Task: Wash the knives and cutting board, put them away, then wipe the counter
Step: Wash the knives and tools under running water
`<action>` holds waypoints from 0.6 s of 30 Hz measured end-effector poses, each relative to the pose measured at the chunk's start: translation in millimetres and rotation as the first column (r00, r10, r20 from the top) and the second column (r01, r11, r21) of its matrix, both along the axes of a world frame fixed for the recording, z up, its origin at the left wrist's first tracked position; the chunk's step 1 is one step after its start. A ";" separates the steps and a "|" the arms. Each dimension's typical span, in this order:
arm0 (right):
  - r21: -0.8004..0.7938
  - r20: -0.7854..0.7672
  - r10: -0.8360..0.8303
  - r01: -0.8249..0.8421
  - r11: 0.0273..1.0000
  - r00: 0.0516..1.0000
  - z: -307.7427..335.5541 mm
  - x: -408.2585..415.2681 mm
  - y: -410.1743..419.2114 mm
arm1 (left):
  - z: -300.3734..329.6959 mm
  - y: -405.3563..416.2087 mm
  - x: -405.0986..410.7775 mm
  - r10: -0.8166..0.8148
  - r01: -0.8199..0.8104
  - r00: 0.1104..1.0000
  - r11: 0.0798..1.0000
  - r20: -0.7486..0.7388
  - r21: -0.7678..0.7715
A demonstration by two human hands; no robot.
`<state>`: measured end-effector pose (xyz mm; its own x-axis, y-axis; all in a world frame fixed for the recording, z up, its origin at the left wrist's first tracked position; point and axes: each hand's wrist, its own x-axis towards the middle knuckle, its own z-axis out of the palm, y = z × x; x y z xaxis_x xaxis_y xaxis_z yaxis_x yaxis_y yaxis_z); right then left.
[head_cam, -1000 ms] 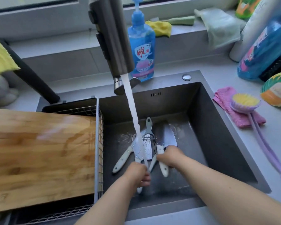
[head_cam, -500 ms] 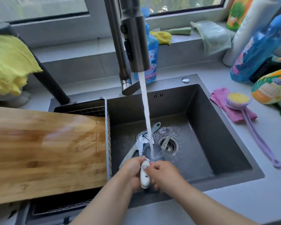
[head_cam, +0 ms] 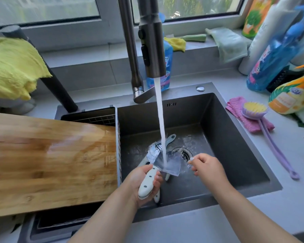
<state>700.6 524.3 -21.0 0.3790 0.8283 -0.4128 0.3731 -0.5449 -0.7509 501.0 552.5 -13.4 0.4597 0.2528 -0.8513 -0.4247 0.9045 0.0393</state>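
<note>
Cleaver under faucet stream, over sink; my left hand has its grip clenched round the white handle. My right hand beside blade, fingers loosely curled, apparently holding nothing.

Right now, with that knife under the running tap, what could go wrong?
The left hand grips a wet cleaver by its handle, which could slip. The right hand hovers close to the blade's edge and might get cut. More knives lie in the sink below, easy to bump.
</note>
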 end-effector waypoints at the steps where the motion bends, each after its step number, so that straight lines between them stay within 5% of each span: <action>1: 0.009 -0.018 -0.020 0.020 1.000 1.000 0.9 3.5 1.3 | 1.0 -0.2 -0.4 0.008 -0.008 1.000 1.000 0.016 -0.004; 6: -0.009 -0.186 -0.102 0.102 0.995 0.977 -1.6 10.1 6.5 | 8.0 2.3 4.7 -0.074 0.078 0.996 0.994 -0.050 0.082; 10: -0.109 -0.360 -0.176 0.146 0.983 0.916 -3.4 8.1 15.9 | 17.8 7.6 20.7 -0.247 0.410 0.854 0.861 -0.458 0.299; 15: -0.255 -0.514 -0.238 0.118 0.960 0.824 -0.7 -6.0 23.8 | 20.7 6.9 24.7 -0.309 0.882 0.423 0.354 -0.852 0.310; 18: -0.269 -0.629 -0.273 0.126 0.955 0.728 -7.0 -12.2 23.8 | 15.4 -1.1 21.2 -0.139 0.991 0.135 0.007 -0.981 0.135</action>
<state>688.4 548.0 -28.0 0.1017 0.6391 -0.7623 -0.3033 -0.7099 -0.6356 522.2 551.4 2.1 0.3227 0.7807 -0.5352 0.8386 0.0264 0.5441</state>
